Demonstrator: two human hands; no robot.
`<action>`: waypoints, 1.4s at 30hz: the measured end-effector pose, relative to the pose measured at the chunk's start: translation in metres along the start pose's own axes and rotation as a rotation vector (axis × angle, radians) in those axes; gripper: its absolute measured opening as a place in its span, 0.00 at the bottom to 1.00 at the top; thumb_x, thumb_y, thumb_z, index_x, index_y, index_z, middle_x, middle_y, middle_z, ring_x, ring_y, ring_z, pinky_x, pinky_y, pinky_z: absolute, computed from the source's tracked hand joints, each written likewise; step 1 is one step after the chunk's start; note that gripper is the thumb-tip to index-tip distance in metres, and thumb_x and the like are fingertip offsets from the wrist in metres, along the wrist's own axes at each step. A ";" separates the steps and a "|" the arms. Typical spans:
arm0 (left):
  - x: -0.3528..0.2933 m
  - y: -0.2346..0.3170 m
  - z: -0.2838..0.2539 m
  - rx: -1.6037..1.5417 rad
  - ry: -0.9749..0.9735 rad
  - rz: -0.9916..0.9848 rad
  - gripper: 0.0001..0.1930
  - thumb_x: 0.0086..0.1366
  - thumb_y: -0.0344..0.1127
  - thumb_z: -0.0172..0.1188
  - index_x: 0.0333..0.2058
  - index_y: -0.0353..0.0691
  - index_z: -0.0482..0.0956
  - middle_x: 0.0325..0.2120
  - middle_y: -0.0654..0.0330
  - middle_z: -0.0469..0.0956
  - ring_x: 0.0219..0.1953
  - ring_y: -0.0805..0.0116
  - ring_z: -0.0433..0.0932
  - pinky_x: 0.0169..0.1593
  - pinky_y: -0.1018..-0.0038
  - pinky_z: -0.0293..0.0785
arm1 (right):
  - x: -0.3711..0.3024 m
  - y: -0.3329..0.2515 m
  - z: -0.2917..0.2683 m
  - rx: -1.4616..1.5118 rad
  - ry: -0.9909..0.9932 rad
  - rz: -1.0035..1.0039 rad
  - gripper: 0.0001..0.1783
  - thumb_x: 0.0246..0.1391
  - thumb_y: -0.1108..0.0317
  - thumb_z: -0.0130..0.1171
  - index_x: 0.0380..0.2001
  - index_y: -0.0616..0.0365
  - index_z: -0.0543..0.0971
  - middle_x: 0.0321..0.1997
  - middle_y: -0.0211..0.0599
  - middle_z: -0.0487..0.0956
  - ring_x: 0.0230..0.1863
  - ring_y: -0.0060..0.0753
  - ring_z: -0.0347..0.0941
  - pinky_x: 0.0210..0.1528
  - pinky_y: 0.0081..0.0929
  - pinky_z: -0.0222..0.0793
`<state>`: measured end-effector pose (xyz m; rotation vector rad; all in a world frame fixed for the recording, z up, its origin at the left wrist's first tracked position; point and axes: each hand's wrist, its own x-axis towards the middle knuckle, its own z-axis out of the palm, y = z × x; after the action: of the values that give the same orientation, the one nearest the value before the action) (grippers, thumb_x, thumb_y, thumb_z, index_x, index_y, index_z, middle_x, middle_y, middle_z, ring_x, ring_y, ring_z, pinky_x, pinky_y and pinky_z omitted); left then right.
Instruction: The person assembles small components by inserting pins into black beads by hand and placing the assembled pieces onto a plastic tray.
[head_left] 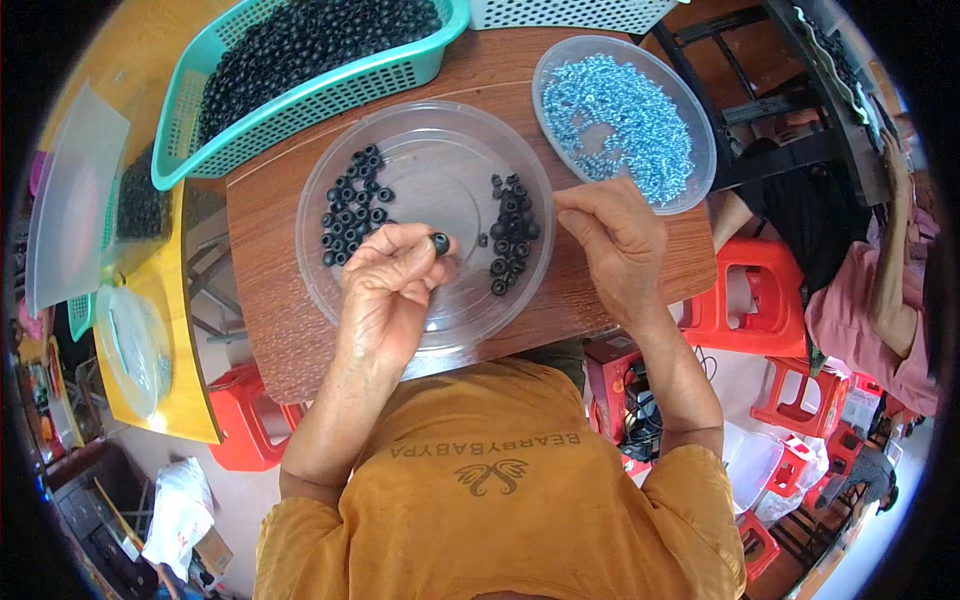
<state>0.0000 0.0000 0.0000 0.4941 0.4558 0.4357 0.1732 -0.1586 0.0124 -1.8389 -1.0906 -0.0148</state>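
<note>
My left hand point(385, 290) pinches a round black bead point(439, 243) with a hole in it between thumb and fingertip. It hovers over a clear round plastic tray point(440, 330). Inside that tray, one cluster of black beads point(348, 215) lies at the left and a smaller cluster of black pieces point(512, 235) at the right. Just past the tray's right rim is my right hand point(622, 245), thumb and forefinger pressed together; whatever they hold is too small to tell. Beyond it stands a clear round tub point(707, 150) with many tiny shiny light-blue pieces point(620, 115).
A teal basket point(300, 118) heaped with black beads stands at the far left of the wooden table point(275, 340), and a white basket point(570, 14) behind. Red stools point(745, 300) are at the right, near another person in pink point(860, 320). A yellow table point(160, 360) adjoins at left.
</note>
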 end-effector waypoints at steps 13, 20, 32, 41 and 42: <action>-0.005 0.003 -0.002 0.017 0.067 0.018 0.06 0.57 0.21 0.62 0.34 0.31 0.77 0.31 0.47 0.80 0.29 0.66 0.78 0.36 0.77 0.74 | 0.019 -0.022 0.051 -0.401 -0.358 -0.496 0.04 0.33 0.72 0.58 0.19 0.58 0.78 0.25 0.38 0.71 0.34 0.41 0.66 0.35 0.36 0.62; -0.006 0.005 -0.003 0.051 0.061 0.023 0.06 0.57 0.21 0.61 0.34 0.32 0.77 0.31 0.48 0.80 0.31 0.66 0.79 0.36 0.77 0.75 | 0.024 -0.022 0.060 -0.494 -0.430 -0.566 0.05 0.34 0.70 0.57 0.18 0.59 0.79 0.24 0.39 0.72 0.34 0.40 0.67 0.35 0.35 0.62; -0.008 0.004 0.004 0.136 0.096 0.075 0.07 0.56 0.19 0.61 0.34 0.32 0.76 0.30 0.54 0.80 0.30 0.65 0.80 0.37 0.75 0.77 | 0.022 -0.052 0.042 0.382 -0.267 0.100 0.10 0.40 0.79 0.63 0.31 0.59 0.80 0.26 0.35 0.75 0.30 0.38 0.70 0.33 0.29 0.66; -0.012 0.003 0.010 0.205 0.107 0.111 0.06 0.55 0.18 0.61 0.33 0.31 0.76 0.29 0.55 0.80 0.29 0.66 0.80 0.37 0.75 0.78 | 0.019 -0.047 0.049 0.381 -0.218 -0.062 0.10 0.40 0.81 0.62 0.30 0.58 0.80 0.28 0.35 0.76 0.33 0.37 0.71 0.36 0.29 0.66; -0.011 0.003 0.010 0.206 0.106 0.110 0.06 0.55 0.18 0.61 0.33 0.31 0.76 0.29 0.55 0.80 0.29 0.66 0.80 0.37 0.75 0.78 | 0.019 -0.047 0.048 0.381 -0.216 -0.061 0.10 0.40 0.81 0.62 0.30 0.58 0.80 0.28 0.35 0.76 0.33 0.37 0.71 0.36 0.29 0.66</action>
<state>-0.0046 -0.0072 0.0130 0.7000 0.5810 0.5258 0.1319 -0.1044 0.0285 -1.4870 -1.2046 0.3414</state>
